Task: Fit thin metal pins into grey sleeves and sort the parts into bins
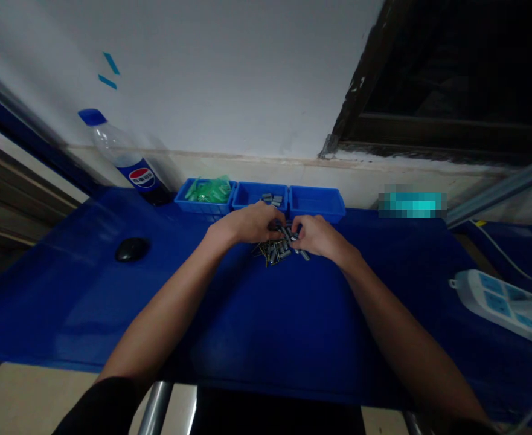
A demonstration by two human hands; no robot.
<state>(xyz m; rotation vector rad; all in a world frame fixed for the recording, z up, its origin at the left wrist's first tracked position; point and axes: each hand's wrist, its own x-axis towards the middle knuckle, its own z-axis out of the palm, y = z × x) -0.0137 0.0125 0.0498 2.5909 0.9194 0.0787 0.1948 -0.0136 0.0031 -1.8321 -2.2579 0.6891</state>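
On the blue table a loose pile of small grey metal cylinders and thin brass-coloured pins [273,252] lies between my hands. My left hand [262,222] reaches over the pile's back left side, its fingers curled down and closed; what they grip is hidden. At the right side of the pile, my right hand [315,234] pinches with thumb and fingers at small grey metal cylinders [294,234]. Just behind my hands is the middle blue bin [245,188], with a few similar grey pieces [272,198] inside.
The left blue bin [182,202] holds green translucent plastic pieces [211,190]. Another blue bin [317,208] stands at the right. A cola bottle [125,160] leans at the back left, near a black computer mouse [131,249]. A white power strip [496,299] lies on the right.
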